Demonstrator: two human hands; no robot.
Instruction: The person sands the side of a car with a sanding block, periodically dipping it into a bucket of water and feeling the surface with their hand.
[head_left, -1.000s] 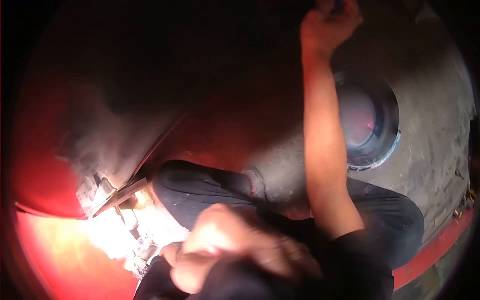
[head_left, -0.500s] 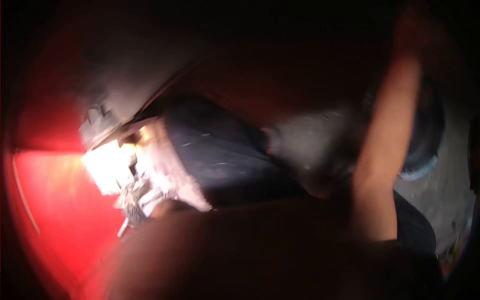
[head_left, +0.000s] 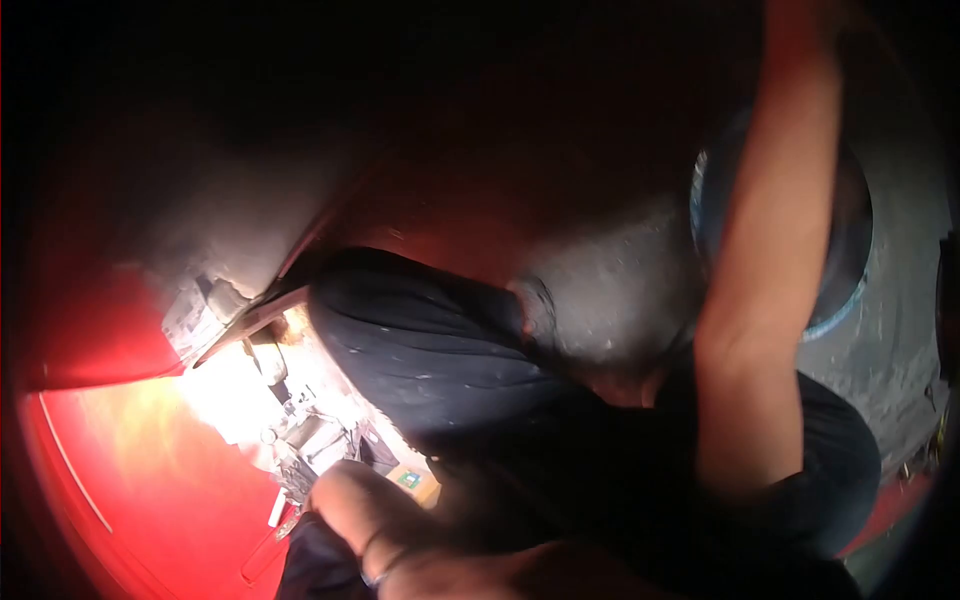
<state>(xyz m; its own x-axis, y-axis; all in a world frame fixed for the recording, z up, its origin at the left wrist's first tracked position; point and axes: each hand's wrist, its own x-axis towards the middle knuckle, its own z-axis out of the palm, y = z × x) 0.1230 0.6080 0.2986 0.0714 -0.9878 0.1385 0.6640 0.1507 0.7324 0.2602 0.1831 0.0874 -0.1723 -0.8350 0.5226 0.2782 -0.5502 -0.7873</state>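
My left hand (head_left: 352, 502), with a thin band at its wrist, is at the lower left beside a brightly lit heap of small items (head_left: 318, 432). Its fingers are turned away from me and hidden behind the back of the hand. Near it lies a small tan piece with a green patch (head_left: 412, 482). A bare right arm (head_left: 765, 270) stretches up across the right side. My right hand (head_left: 803, 14) is dim and cut off at the top edge; I cannot tell what it holds. Behind that arm is a round dark tub with a light blue rim (head_left: 845, 315).
Legs in dark trousers (head_left: 430, 360) cross the middle. A glowing red surface (head_left: 170, 480) fills the lower left, with a strong white glare (head_left: 228, 395) at its edge. Crumpled pale things (head_left: 200, 315) lie above the glare. The grey floor (head_left: 900, 350) is scuffed at right.
The view has shifted and become sharper. My left hand, mostly hidden in dark blur before, now shows clearly beside the lit heap. The right arm still reaches up, its hand higher in view.
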